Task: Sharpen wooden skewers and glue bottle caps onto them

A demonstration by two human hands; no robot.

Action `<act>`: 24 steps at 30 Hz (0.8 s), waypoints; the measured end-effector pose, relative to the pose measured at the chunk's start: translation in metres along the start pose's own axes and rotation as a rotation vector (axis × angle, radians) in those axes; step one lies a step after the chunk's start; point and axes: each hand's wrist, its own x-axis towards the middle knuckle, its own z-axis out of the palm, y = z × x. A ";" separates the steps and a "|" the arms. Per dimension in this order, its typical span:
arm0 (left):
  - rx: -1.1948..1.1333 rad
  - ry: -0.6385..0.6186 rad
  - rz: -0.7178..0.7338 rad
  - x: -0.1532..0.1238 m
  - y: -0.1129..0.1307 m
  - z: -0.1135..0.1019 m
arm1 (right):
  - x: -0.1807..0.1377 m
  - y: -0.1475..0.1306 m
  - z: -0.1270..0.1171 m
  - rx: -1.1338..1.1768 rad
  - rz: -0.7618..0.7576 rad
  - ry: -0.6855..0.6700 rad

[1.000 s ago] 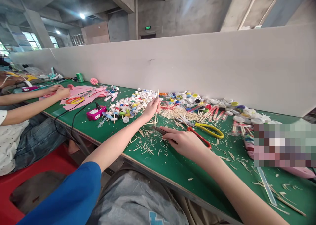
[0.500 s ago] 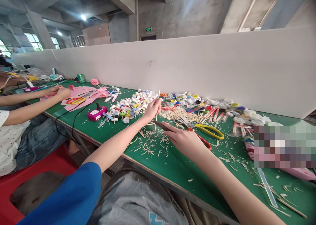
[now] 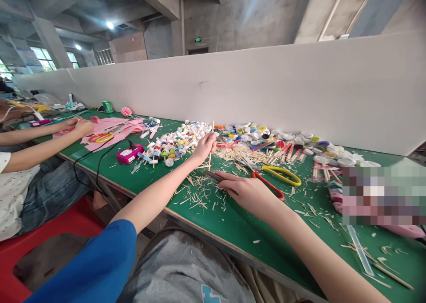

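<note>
My left hand is closed around a thin wooden stick, held nearly upright with both ends showing. My right hand grips a dark, flat, blade-like tool. Its tip lies just below the stick's lower end; whether they touch I cannot tell. Under the hands lie curled wood shavings. Beyond them is a heap of thin wooden sticks. Scissors with yellow and red handles rest close to my right hand. Left of my left hand is a pile of bottle caps with sticks through them.
Loose bottle caps line the white partition. At left are a pink power strip with a black cable, pink sheets and a co-worker's hands. A clear strip lies at right on the green table.
The tool in my right hand has slid down along the stick toward its lower end. My left hand keeps its hold, almost unmoved.
</note>
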 end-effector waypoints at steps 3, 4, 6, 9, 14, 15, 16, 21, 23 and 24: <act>-0.009 -0.006 0.011 0.000 -0.001 0.000 | 0.000 0.001 0.002 -0.067 -0.031 0.045; -0.007 -0.007 0.013 0.000 -0.001 0.000 | -0.001 0.002 0.003 -0.095 -0.037 0.069; 0.003 -0.002 0.012 0.000 -0.001 0.000 | -0.001 0.003 0.002 -0.159 -0.032 0.116; 0.029 0.006 0.001 -0.001 0.000 0.000 | -0.001 0.004 -0.001 -0.252 -0.018 0.153; 0.026 0.003 -0.002 -0.001 0.002 0.000 | 0.001 0.003 -0.007 -0.332 -0.018 0.160; 0.017 0.006 -0.002 -0.001 0.001 0.000 | 0.001 0.003 -0.007 -0.332 -0.020 0.156; 0.007 0.009 -0.003 0.000 0.000 0.000 | 0.002 0.003 -0.007 -0.328 -0.022 0.151; -0.036 0.010 -0.018 0.003 -0.006 -0.002 | 0.005 0.004 -0.004 -0.276 -0.012 0.120; -0.045 0.013 -0.013 0.003 -0.008 -0.002 | 0.007 0.003 -0.005 -0.270 0.002 0.087; -0.047 0.017 -0.011 0.003 -0.008 -0.003 | 0.008 0.002 -0.006 -0.272 0.009 0.066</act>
